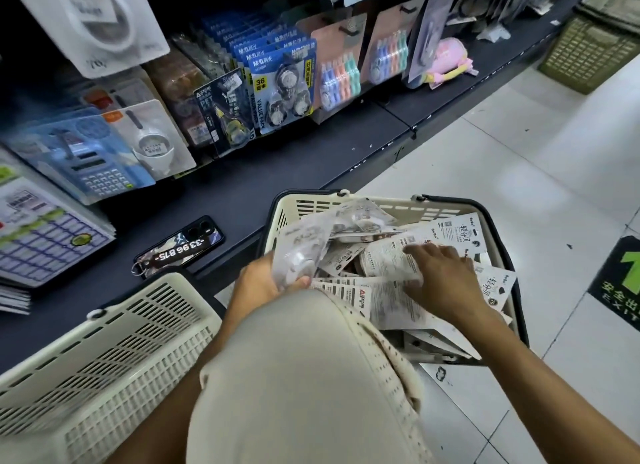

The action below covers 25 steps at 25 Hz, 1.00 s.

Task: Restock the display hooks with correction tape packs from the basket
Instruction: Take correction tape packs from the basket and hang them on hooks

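Two hands down in the cream basket (346, 204) on the floor. Left hand (263, 283), fingers curled round a clear-fronted correction tape pack (301, 249), held tilted at the near-left corner with its long axis running up and away toward the shelving. Right hand (440, 280), fingers spread flat on a white backing card (391, 259) in the loose pile of packs (460, 235), nothing pinched. Display hooks with hanging blue M&G value packs (282, 89) up, ahead and left of the held pack, so nearer the left hand; likely a lift up and forward over the far rim. Between basket and hooks, the dark base shelf (277, 162), bare just ahead. On its left part, a phone with key tag (180, 245); nearer left, a second cream basket (114, 342). Knee (298, 359) crowding the near rim.
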Each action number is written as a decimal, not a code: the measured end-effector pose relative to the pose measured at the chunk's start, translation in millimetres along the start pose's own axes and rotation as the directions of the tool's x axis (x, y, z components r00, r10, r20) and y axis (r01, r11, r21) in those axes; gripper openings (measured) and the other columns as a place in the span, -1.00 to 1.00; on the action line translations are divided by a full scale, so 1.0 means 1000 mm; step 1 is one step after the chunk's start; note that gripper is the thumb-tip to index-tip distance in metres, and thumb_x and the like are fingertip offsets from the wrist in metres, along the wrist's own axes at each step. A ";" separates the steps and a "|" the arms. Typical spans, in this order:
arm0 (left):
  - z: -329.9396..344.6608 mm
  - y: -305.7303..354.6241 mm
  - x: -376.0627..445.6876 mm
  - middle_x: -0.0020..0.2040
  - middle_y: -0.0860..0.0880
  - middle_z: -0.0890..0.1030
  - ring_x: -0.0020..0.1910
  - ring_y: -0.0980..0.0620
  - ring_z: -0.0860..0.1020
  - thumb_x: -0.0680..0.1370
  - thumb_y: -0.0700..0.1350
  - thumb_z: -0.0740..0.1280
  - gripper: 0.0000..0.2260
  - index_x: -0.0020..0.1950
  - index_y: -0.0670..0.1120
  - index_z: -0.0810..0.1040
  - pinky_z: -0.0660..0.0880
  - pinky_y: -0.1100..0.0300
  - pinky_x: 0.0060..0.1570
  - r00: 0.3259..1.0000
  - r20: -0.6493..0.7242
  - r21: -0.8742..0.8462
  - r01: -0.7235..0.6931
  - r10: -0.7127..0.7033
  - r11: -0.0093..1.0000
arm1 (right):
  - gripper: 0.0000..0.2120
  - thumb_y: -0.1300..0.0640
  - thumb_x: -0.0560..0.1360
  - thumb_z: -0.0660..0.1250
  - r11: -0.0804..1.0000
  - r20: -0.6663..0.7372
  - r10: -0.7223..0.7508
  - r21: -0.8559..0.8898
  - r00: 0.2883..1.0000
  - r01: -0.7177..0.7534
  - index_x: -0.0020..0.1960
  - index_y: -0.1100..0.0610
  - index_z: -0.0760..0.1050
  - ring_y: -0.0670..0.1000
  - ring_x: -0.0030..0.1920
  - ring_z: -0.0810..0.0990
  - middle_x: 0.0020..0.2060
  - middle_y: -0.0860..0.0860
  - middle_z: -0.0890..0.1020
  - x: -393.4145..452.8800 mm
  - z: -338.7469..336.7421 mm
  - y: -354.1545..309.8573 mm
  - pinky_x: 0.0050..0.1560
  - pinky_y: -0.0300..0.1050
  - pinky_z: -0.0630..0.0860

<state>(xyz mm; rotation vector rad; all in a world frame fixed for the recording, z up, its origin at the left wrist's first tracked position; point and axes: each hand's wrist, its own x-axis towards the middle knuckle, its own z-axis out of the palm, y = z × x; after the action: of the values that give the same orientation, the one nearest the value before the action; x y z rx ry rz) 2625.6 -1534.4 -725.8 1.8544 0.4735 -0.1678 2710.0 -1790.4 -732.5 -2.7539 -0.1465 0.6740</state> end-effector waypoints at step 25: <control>-0.022 0.003 -0.002 -0.10 0.13 0.77 -0.19 0.15 0.74 0.41 -0.22 0.60 -0.62 0.09 0.09 0.57 0.58 0.33 -0.33 0.979 -0.109 -0.409 0.115 -0.173 0.905 | -0.52 0.03 0.54 0.40 0.999 -0.018 -0.032 -0.031 0.999 0.032 0.43 0.03 0.38 0.16 0.31 0.51 0.33 0.03 0.56 0.022 0.018 -0.006 0.25 0.08 0.44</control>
<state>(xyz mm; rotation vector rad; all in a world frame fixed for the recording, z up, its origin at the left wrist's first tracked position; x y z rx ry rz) 2622.5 -1515.0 -715.5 1.4319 0.6921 -0.0313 2720.8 -1776.4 -755.7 -2.7798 -0.1981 0.6436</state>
